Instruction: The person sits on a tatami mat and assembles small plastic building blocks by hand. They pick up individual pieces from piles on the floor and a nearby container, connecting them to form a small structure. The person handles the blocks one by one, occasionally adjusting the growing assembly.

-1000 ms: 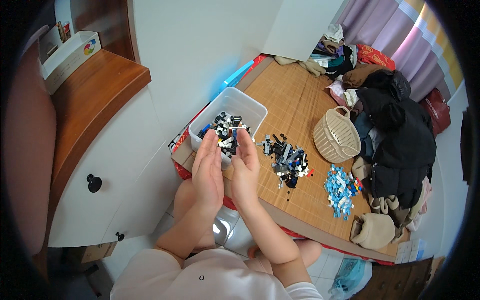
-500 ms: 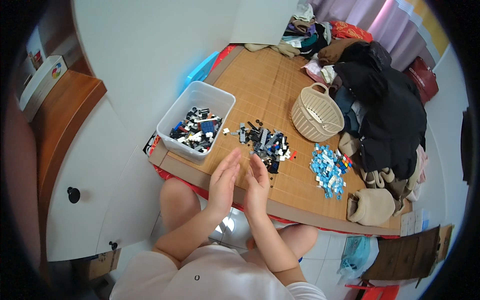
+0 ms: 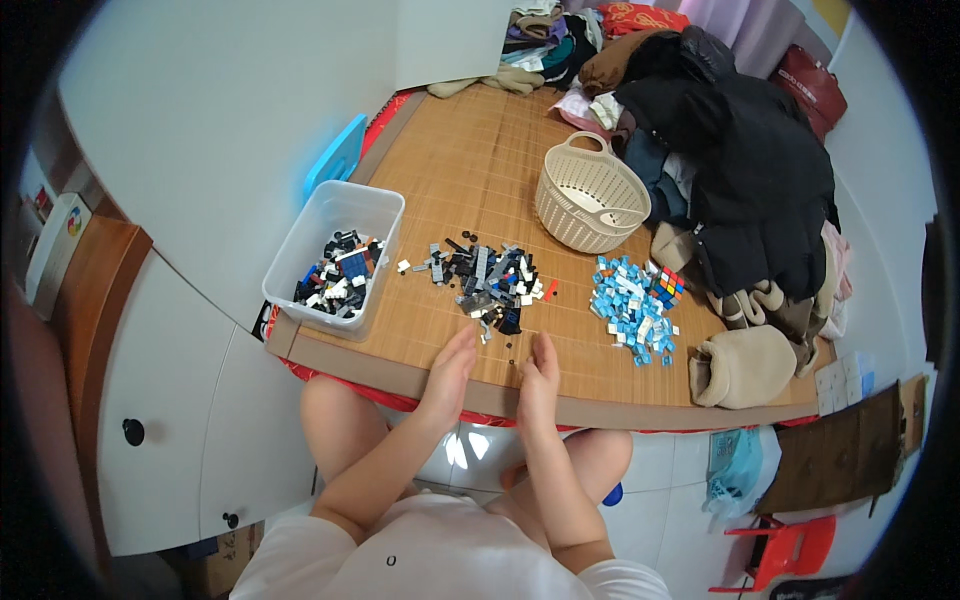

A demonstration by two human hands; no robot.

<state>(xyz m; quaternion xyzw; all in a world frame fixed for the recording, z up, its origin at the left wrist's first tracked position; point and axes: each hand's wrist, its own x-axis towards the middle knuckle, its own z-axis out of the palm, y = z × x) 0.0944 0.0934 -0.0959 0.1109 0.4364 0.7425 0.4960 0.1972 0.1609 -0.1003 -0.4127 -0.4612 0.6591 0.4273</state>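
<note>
My left hand (image 3: 449, 376) and my right hand (image 3: 539, 383) stand apart over the mat's near edge, palms facing each other, fingers stretched out. Both are empty. Just beyond them lies a loose pile of building bricks (image 3: 485, 280), mostly black, grey and white, with a small red piece at its right side. To the left stands a clear plastic bin (image 3: 385, 215) partly filled with mixed bricks (image 3: 345, 272). Right of the dark pile is a heap of light-blue and white bricks (image 3: 634, 312), with a colourful puzzle cube (image 3: 667, 286) against its far right side.
A beige woven-look basket (image 3: 592, 200) stands behind the blue heap on the bamboo mat (image 3: 450, 150). Clothes (image 3: 750, 170) crowd the right side. A blue lid (image 3: 337, 158) leans behind the bin. A white cabinet (image 3: 160, 370) is at left; a red stool (image 3: 790, 550) is low at right.
My hands have moved farther apart and now sit nearer the mat's front edge. The view has shifted, so the bin, piles and basket appear farther left. The bricks look much the same.
</note>
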